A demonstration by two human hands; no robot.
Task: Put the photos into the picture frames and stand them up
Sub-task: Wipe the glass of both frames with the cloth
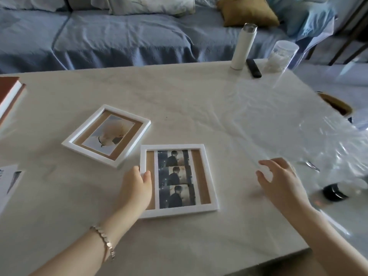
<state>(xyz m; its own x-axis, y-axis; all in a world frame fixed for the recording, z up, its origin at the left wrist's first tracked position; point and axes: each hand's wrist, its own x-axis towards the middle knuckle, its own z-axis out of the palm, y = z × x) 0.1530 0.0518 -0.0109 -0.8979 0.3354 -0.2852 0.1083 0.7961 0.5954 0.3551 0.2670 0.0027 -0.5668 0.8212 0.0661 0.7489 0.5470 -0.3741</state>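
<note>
Blue sofa behind, pale-clothed desk (179, 92) up front, and both frames lie flat. The strip-photo frame (177, 178) is loaded, with the left hand (135, 188) clamping its grip on that frame's left edge. To its right the right hand (278, 182) hovers, grip apart and empty. The second frame (106, 135), just beyond-left of it, is loaded too. Standing both up looks like what's left.

The left hand (135, 188) covers the near frame (173, 147) at its lower-left corner, and the right hand (278, 180) is blurred.
</note>
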